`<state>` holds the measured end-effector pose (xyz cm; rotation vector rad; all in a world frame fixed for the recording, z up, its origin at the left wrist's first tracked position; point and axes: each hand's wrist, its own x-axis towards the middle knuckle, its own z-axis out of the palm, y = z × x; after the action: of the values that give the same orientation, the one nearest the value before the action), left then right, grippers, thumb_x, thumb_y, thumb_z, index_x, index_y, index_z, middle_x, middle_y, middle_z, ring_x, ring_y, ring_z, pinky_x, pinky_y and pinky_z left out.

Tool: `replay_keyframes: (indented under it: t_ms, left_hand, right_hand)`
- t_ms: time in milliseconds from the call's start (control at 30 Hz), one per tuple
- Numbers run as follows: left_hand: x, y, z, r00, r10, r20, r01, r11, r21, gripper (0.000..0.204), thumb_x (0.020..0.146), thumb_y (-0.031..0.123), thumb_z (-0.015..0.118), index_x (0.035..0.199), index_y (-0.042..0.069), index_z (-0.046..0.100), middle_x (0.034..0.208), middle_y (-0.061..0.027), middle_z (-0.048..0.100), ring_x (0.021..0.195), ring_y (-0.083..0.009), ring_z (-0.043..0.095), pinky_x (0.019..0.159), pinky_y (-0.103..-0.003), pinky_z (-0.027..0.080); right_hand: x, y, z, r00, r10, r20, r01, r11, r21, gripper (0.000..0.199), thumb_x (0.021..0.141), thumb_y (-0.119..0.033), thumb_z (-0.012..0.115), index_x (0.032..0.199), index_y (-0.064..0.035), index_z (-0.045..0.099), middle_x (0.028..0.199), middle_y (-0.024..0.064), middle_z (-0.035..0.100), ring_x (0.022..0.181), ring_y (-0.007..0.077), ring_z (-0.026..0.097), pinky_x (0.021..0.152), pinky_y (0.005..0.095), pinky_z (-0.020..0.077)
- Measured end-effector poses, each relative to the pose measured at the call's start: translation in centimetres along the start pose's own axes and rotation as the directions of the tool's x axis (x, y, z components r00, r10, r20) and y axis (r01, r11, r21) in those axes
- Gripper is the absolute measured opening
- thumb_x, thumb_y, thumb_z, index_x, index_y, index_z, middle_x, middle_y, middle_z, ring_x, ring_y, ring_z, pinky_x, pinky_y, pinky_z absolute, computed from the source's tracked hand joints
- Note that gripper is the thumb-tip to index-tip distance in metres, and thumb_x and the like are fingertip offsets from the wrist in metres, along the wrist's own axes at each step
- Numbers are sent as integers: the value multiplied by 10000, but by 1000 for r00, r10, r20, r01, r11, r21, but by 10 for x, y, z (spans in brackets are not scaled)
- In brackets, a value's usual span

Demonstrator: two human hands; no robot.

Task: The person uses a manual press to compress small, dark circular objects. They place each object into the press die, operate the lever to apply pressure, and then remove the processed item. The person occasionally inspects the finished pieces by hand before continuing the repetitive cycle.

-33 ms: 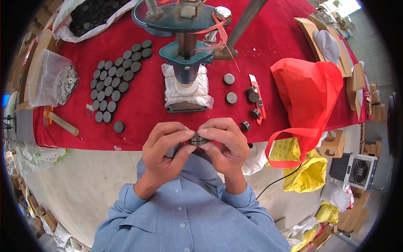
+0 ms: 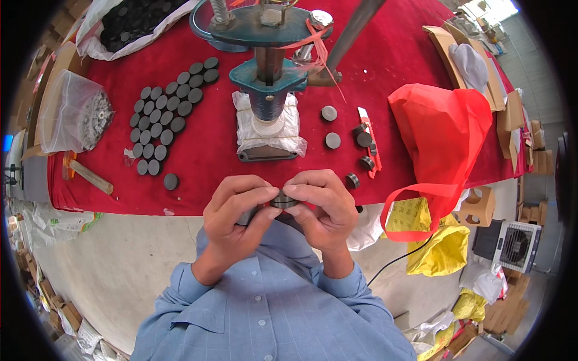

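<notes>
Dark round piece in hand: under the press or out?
Out: left hand and right hand hold the dark round piece between them, in front of the press.

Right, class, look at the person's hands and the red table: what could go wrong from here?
1. The dark disc is pinched only by the fingertips of the left hand and right hand, seemingly near the table's front edge; it might slip and fall.
2. A red cutter lies beside loose discs; reaching for those could risk a cut.
</notes>
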<state>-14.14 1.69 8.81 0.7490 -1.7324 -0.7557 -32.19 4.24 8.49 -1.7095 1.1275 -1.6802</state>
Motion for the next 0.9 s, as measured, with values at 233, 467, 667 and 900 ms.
replay_keyframes:
  t_ms: [233, 467, 667, 900]
  left_hand:
    - [0, 2, 0, 998, -47, -42, 48, 999, 15, 250, 860, -59, 784, 1097, -11, 721, 1006, -147, 716, 838, -220, 707, 716, -306, 582]
    - [-20, -26, 3, 650, -712, 267, 584, 242, -775, 268, 1097, 244, 562, 1250, 32, 624, 1067, -110, 672, 806, -154, 604, 588, -254, 485]
    - [-27, -45, -8, 596, -560, 575, 375, -440, -816, 391, 1134, 405, 486, 1098, 51, 650, 1175, -134, 636, 988, -206, 599, 640, -299, 563]
    - [-25, -40, -3, 446, -702, 555, 360, -427, -830, 356, 1127, 351, 545, 978, 46, 652, 1213, -113, 657, 1073, -214, 618, 685, -302, 567]
  right_hand:
    - [-6, -10, 11, 987, 159, -14, -159, 987, 3, 225, 850, -17, 801, 1064, 29, 748, 999, 153, 727, 843, 219, 698, 718, 308, 557]
    - [13, -3, 18, 915, 374, 152, -382, 924, 20, 211, 878, -47, 772, 1076, 8, 727, 956, 122, 675, 714, 206, 672, 638, 324, 527]
    - [73, 83, -27, 932, 288, -219, -357, 830, -428, 264, 895, -140, 759, 1126, -24, 706, 989, 190, 706, 874, 373, 706, 775, 504, 547]
    - [133, 161, 14, 941, 292, -170, -317, 588, -744, 359, 877, -131, 716, 1229, -66, 695, 1253, 199, 663, 1080, 416, 687, 939, 509, 572]
